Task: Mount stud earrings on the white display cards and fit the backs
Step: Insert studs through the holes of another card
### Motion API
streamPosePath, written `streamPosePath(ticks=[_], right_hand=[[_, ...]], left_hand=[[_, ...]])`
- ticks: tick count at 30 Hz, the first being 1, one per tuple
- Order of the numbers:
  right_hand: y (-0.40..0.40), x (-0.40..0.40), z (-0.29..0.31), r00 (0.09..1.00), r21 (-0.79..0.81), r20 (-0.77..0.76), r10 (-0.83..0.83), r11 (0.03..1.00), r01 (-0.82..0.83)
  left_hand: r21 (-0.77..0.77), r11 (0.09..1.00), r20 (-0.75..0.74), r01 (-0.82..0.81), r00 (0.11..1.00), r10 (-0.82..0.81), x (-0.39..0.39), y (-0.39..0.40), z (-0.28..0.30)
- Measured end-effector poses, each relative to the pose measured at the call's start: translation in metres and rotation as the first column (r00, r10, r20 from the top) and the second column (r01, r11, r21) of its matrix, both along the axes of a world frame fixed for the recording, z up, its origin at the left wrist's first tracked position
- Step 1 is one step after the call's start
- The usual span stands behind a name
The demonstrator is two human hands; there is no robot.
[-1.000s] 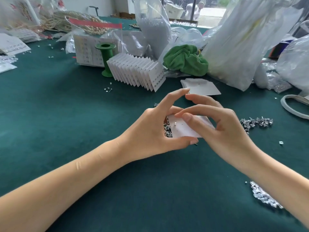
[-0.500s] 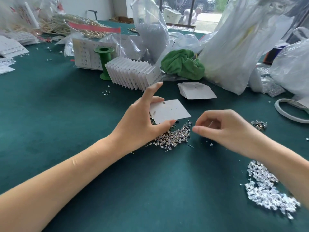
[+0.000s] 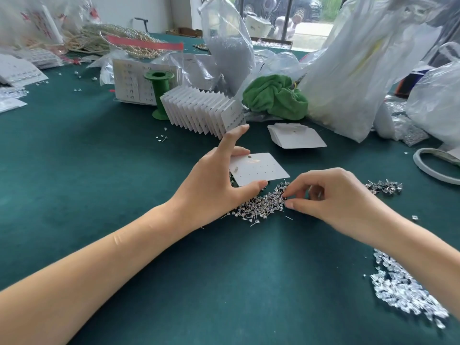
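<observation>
White square display card [image 3: 258,168] sits pinched in the left hand [image 3: 214,185], one stud mounted, rows of holes bare. Right hand [image 3: 331,195] dips curled fingertips into the silver stud earring pile [image 3: 261,206]; whether one's caught, I can't tell.

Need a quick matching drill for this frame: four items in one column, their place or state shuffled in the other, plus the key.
Items:
1. white card
2. green spool
3. stud pile
4. green cloth

Places or states:
A. crumpled beside the plastic bags
B. gripped by the left hand
C. upright behind the fanned cards
D. under the right hand fingertips

Pairs: 1-B, 2-C, 3-D, 4-A
</observation>
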State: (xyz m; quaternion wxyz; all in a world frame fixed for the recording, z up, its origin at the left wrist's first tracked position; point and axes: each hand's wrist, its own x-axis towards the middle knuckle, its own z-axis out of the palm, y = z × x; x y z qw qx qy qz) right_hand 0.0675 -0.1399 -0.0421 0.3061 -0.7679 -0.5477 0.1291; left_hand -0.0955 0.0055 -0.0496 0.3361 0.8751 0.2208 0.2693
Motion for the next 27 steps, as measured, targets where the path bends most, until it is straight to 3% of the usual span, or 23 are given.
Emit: streamPosePath(ticks=[5, 10, 12, 18, 27], right_hand=[[-0.002, -0.001, 0.007, 1.0, -0.008, 0.003, 0.007, 1.0, -0.007], [-0.005, -0.003, 0.04, 0.945, 0.154, -0.307, 0.108, 0.986, -0.063], [-0.004, -0.009, 0.044, 0.922, 0.218, -0.366, 0.126, 0.975, -0.046], [-0.003, -0.029, 0.028, 0.999, 0.233, -0.026, 0.031, 0.972, -0.024], [-0.004, -0.037, 0.023, 0.999, 0.246, -0.031, 0.014, 0.969, -0.006]], left_hand=[[-0.006, 1.0, -0.006, 0.025, 1.0, -0.025, 0.0, -0.002, 0.001], [-0.038, 0.994, -0.003, 0.098, 0.995, -0.098, -0.001, -0.008, 0.004], [-0.034, 0.991, -0.028, 0.128, 0.991, -0.129, -0.002, -0.014, 0.004], [-0.024, 0.977, -0.06, 0.21, 0.976, -0.211, -0.003, -0.026, 0.005], [-0.062, 0.966, -0.019, 0.253, 0.967, -0.254, -0.002, -0.029, 0.005]])
